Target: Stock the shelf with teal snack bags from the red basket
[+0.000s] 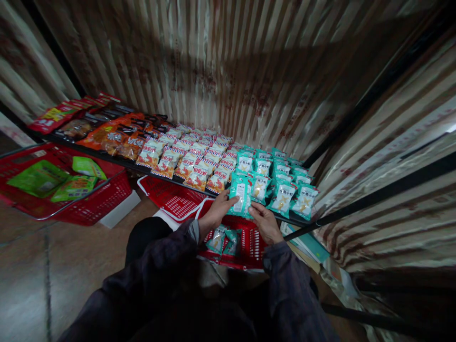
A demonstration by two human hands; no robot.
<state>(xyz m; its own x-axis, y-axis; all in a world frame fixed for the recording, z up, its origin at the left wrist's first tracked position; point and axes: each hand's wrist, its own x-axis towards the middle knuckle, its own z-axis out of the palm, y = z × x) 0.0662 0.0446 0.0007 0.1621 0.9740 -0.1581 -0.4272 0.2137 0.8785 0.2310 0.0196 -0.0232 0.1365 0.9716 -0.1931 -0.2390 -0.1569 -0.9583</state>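
Note:
A teal snack bag (241, 194), its printed label facing up, is held between my two hands at the front edge of the shelf. My left hand (218, 210) grips its left side, the thumb lying on the label. The fingers of my right hand (264, 223) pinch its lower right corner. Rows of similar teal and white bags (284, 195) stand on the shelf just behind and to the right. Below my hands, a red basket (249, 244) holds a few teal bags (217, 239).
White and orange snack bags (185, 164) fill the shelf's middle, with orange bags (114, 137) and red bags (53, 118) farther left. A red basket (114, 194) with green packets (39, 178) stands at the left. Dark metal bars (356, 204) cross the right side before a striped curtain (228, 61).

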